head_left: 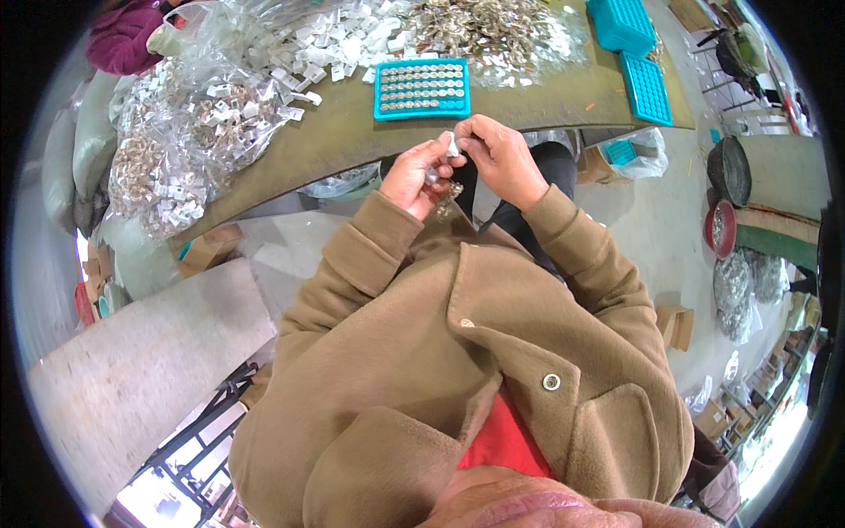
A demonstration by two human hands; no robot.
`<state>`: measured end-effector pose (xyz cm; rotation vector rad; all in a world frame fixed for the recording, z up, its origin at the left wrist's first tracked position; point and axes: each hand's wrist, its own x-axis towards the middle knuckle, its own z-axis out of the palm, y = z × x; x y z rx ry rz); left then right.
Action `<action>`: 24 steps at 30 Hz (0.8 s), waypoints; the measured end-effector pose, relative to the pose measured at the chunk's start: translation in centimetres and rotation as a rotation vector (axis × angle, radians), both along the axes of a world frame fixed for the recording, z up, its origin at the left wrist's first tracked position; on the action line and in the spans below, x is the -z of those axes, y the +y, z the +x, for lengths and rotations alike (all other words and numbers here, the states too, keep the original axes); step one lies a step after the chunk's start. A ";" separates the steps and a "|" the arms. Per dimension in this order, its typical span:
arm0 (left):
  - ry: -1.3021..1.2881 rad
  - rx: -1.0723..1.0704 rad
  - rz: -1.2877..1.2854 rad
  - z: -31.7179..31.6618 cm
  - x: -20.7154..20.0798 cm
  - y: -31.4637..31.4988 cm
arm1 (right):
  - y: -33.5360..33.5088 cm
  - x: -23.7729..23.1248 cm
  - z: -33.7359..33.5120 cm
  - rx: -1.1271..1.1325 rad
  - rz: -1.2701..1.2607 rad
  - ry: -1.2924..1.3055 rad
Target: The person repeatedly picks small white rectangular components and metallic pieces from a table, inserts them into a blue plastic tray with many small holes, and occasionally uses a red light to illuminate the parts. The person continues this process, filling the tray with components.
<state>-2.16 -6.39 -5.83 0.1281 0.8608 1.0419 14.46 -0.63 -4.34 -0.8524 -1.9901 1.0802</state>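
My left hand (pixel 417 179) is closed, with a small white plastic piece (pixel 452 146) between thumb and fingers. Several small shiny metal parts (pixel 449 192) show at its palm and lower fingers. Right beside the white piece, the fingers of my right hand (pixel 503 160) are pinched together; what they grip is hidden. Both hands are held in front of the table's near edge. Just beyond them lies a teal tray (pixel 378 106) with rows of round metal parts in its holes. The last holes of its nearest row hold no metal part.
Heaps of white plastic pieces (pixel 352 35) and brassy metal parts (pixel 480 31) cover the far side of the table (pixel 326 132). Clear bags (pixel 167 150) of parts lie at left. More teal trays (pixel 647 88) sit at right. Another person's purple sleeve (pixel 123 40) shows far left.
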 end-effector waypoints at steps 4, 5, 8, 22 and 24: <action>0.214 0.019 0.085 0.1 0.3 0.2 | 0.1 -0.1 -0.3 0.001 0.093 -0.087; 0.307 0.030 0.110 0.1 0.1 0.4 | 0.5 -0.3 -0.4 -0.036 0.122 -0.097; 0.487 0.115 0.118 -0.3 -1.5 1.0 | 2.8 -1.3 -0.1 -0.185 0.054 -0.115; 1.769 -0.514 0.680 -18.7 -13.2 4.0 | 17.6 -2.7 -8.4 0.040 0.771 -0.317; 1.932 -0.573 0.651 -19.9 -13.1 4.1 | 18.7 -1.9 -10.3 0.080 0.835 -0.475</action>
